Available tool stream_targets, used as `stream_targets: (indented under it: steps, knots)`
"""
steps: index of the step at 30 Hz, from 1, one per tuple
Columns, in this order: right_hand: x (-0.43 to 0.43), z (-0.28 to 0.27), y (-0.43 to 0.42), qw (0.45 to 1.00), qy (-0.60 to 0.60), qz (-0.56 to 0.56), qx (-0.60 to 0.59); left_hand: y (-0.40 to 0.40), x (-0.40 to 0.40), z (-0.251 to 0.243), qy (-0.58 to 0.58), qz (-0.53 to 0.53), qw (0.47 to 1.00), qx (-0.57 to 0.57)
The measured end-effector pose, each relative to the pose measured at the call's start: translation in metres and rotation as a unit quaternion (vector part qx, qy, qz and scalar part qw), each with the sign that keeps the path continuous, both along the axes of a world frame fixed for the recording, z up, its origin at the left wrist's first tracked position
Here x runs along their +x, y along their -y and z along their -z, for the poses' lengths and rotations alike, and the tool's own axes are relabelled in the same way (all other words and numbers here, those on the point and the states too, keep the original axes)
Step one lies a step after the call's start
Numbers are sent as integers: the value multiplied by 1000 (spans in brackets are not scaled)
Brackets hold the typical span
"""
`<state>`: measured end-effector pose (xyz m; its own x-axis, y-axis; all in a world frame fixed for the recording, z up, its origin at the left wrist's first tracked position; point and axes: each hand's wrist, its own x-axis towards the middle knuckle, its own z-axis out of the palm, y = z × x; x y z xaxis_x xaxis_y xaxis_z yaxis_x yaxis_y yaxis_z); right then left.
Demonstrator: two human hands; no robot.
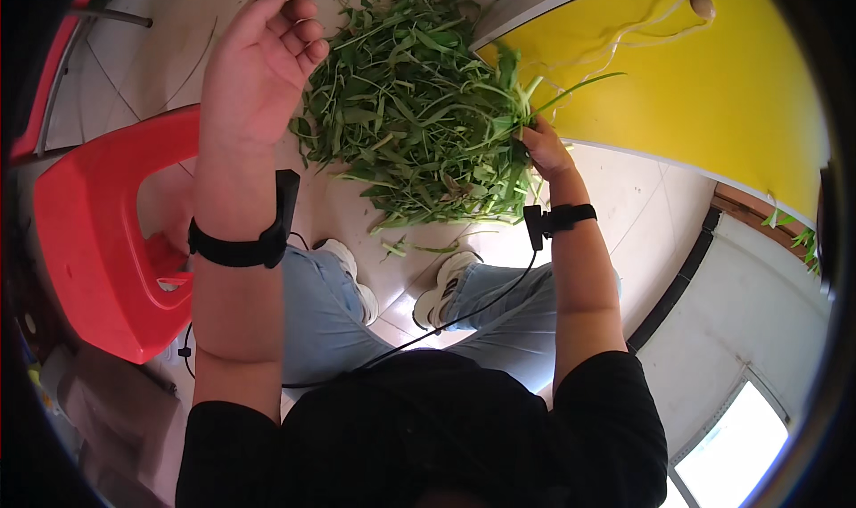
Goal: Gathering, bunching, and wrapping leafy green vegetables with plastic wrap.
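Observation:
My left hand [267, 66] is raised at the upper left with its palm showing. Its fingers are loosely bent and hold nothing. A big heap of leafy green vegetables [408, 106], which look like water spinach, lies on the tiled floor ahead of my feet. At the heap's right edge, my right hand [548, 150] grips a bunch of green stems [520, 103]. Leaves partly hide its fingers. One long thin stem sticks out from this bunch to the right, across a yellow panel [669, 100].
A round knob [701, 4] with pale string looped on it sits on the yellow panel. A red plastic stool [100, 240] stands to my left. Loose leaves [398, 246] lie near my shoes [441, 294]. A black cable [495, 300] crosses my lap from a wrist strap [568, 217].

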<state>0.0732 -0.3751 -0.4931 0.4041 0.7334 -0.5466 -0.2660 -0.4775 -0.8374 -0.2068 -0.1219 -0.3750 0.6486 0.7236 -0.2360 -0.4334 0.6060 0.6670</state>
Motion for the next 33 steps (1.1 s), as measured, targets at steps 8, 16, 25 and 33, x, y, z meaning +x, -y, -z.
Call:
stream_targets:
  steps: [8,16,25,33]
  knots:
    - [23,37,16,987,143,-5,-67,-17,-11,3,49,4,999,14]
    - [-26,33,-40,748,621,-195,-128,-15,-13,-3,30,-29,999,12]
    - [-200,112,-160,630,618,-470,0,23,-34,-18,-32,-94,995,-7]
    - [-135,145,-133,639,545,-505,-198,32,-58,-22,-70,-116,991,-1]
